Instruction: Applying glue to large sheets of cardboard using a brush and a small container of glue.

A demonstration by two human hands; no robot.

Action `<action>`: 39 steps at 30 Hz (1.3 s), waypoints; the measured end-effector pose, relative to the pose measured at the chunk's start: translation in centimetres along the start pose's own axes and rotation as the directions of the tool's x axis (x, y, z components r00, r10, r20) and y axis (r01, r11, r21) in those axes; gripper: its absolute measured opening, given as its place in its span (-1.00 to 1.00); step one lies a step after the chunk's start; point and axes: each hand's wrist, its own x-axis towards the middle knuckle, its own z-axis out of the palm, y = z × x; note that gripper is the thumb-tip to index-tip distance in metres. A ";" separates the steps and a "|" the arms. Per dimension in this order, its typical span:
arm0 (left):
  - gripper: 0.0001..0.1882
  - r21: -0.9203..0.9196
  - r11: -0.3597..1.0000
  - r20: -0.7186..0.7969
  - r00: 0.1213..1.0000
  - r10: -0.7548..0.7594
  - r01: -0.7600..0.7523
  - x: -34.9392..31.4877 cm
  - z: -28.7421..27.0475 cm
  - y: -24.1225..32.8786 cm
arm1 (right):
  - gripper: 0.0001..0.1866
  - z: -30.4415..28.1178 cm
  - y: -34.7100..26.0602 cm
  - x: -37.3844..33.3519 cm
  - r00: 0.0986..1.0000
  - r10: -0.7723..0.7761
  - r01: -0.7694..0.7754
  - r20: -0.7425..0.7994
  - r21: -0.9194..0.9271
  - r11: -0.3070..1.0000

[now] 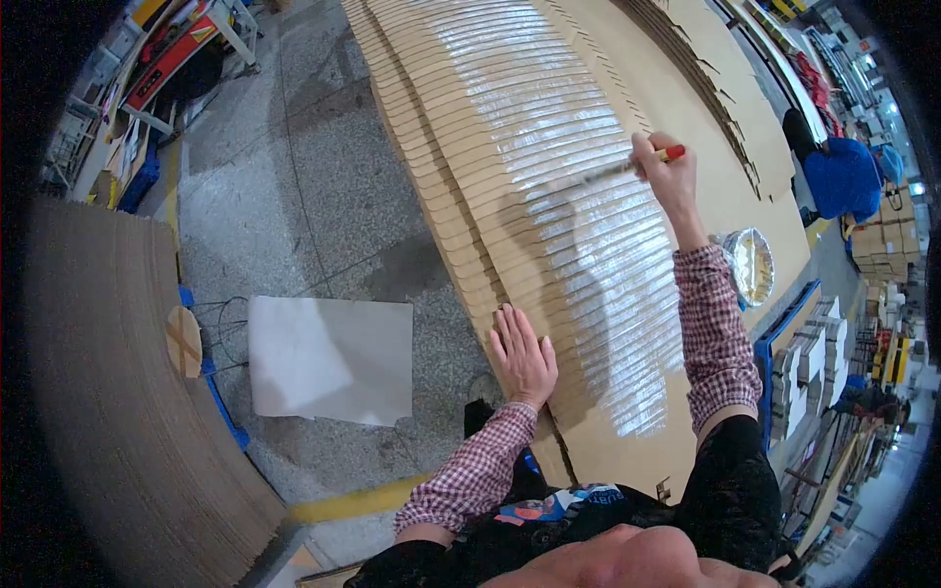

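A long row of overlapping brown cardboard sheets [495,191] lies fanned out on the table, and a broad band of shiny wet coating [588,245] runs across their stepped edges. My right hand [668,176] is closed round a brush [613,173] with a red-tipped handle. Its bristle end points left, over the coated band; whether it touches the sheets I cannot tell. Fingers spread, my left hand [524,361] rests flat on the near left part of the sheets. To the right of my right forearm stands a round tub [753,267] with pale, creamy contents.
A tall stack of cardboard [127,392] fills the left side. On the floor lies a white sheet [331,358], near a wire stand with a round top [183,341]. More cardboard [711,98] lies at the far right. A person in blue [843,178] is beyond the table.
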 end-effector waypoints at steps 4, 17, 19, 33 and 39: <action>-0.32 -0.043 0.999 -0.021 1.000 0.019 -0.020 0.1 0.7 0.5 | -0.66 -1.4 1.5 0.8 0.996 -0.091 0.090 0.022 0.057 0.994; -0.33 0.009 1.000 0.017 1.000 0.014 -0.015 -0.2 0.8 0.6 | -0.74 -5.1 4.3 7.8 0.992 0.041 -0.014 -0.116 0.229 0.973; -0.33 0.021 1.000 0.017 1.000 -0.004 0.003 -0.2 0.4 0.3 | -0.75 -4.9 4.9 6.9 0.991 0.129 -0.131 0.029 0.116 0.985; -0.33 -0.030 0.999 -0.048 0.999 -0.020 0.018 -0.2 0.5 -0.1 | -0.65 -3.1 0.8 5.9 0.965 0.262 -0.258 -0.011 -0.211 0.943; -0.34 -0.037 0.999 -0.066 0.998 0.016 -0.018 -0.4 1.3 0.1 | -0.66 0.7 2.0 4.4 0.994 0.062 -0.065 0.086 0.030 0.997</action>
